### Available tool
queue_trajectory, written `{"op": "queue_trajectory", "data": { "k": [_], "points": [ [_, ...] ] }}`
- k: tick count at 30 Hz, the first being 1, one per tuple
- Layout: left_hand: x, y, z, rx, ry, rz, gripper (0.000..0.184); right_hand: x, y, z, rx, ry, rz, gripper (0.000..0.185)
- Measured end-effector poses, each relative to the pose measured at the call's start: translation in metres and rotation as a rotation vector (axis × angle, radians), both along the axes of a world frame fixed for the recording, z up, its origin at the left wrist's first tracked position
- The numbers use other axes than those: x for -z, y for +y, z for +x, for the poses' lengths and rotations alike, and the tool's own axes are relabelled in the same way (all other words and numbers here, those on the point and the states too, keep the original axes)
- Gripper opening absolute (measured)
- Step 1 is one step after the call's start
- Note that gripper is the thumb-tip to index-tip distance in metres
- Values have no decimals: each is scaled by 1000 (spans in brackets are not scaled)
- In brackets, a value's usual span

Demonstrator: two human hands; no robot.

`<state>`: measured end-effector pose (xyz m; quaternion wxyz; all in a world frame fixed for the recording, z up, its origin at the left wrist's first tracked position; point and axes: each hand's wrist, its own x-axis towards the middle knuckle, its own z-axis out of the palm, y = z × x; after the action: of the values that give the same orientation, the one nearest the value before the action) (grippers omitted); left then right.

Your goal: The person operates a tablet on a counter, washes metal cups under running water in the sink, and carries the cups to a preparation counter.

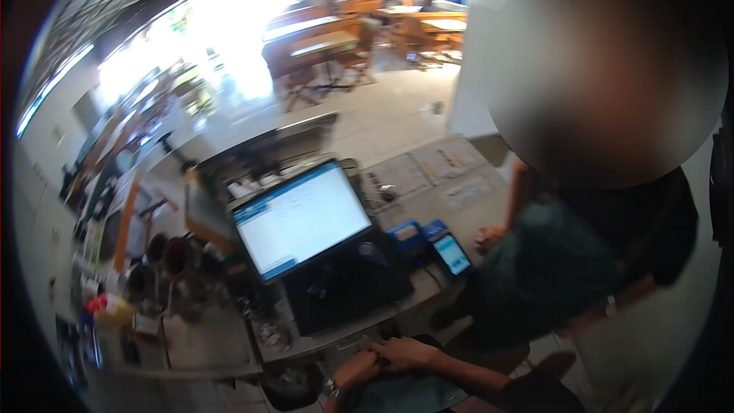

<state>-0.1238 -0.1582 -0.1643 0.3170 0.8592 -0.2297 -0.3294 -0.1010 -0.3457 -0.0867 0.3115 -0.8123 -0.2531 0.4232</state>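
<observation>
My left hand [358, 368], with a metal watch on its wrist, is closed at the bottom centre, in front of the desk edge. My right hand [403, 353] meets it from the right, its fingers folded against those of the left. No object shows in either hand. Beyond them a lit screen [303, 219] stands on the counter [336, 329], with a dark area below it. A phone-like device [452, 253] with a lit display lies to the right of the screen, beside a blue item [405, 235].
A person in dark clothes [650, 237] stands close at the right, a hand [489, 239] near the counter. Cups [177, 255] and blurred items crowd the left. Taped sheets [447, 160] lie behind the screen. Wooden tables [324, 43] and chairs stand farther back.
</observation>
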Motion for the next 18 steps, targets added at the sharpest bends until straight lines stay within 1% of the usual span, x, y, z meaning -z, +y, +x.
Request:
{"op": "queue_trajectory", "data": {
  "k": [1, 2, 3, 4, 5, 6, 7, 8, 9, 10, 11, 12, 13, 14, 15, 16, 18],
  "points": [
    [-14, -3, -5, 67, -3, -8, 33, 14, 1, -10, -51, -168, -50, 65],
    [-31, -4, -11, 68, 21, -7, 35, 18, 3, -19, -117, -331, -106, 66],
    [-41, -3, -19, 56, 49, -2, 38, 20, 5, -29, -76, -326, -115, 66],
    [-42, -2, -27, 89, 51, -3, 38, 19, 7, -39, -78, -253, -77, 63],
    [-41, 0, -35, 45, 92, 24, 38, 16, 8, -46, -83, -183, -34, 60],
    [-39, 3, -42, 2, 130, 51, 38, 12, 3, -50, -53, -185, -37, 60],
    [-27, 8, -47, 32, 131, 53, 38, 2, -5, -49, 99, -146, 72, 55],
    [-6, 14, -51, -142, 315, -166, 37, -9, -15, -49, 250, -108, 180, 50],
    [18, 19, -53, -318, 501, -386, 37, -20, -25, -45, 529, -326, 394, 49],
    [38, 25, -58, -290, 508, -386, 37, -36, -38, -38, 801, -553, 603, 49],
    [77, 37, -59, -262, 455, -342, 37, -81, -54, -37, 1009, -544, 618, 52],
    [144, 60, -68, -171, 255, -207, 38, -106, -75, -38, 1022, -851, 718, 71],
    [226, 89, -82, 80, -167, 28, 39, -129, -82, -35, 1035, -995, 1130, 94],
    [293, 116, -100, 127, -366, 203, 39, -158, -93, -37, 1061, -1105, 1131, 105],
    [264, 108, -120, -186, 127, 138, 37, -184, -102, -42, 1082, -1210, 1129, 116],
    [241, 104, -141, -606, 500, 101, 36, -202, -103, -47, 1089, -1207, 1121, 116],
    [233, 103, -188, -981, 615, -26, 30, -228, -101, -55, 1018, -1339, 1100, 128]
  ]
}}
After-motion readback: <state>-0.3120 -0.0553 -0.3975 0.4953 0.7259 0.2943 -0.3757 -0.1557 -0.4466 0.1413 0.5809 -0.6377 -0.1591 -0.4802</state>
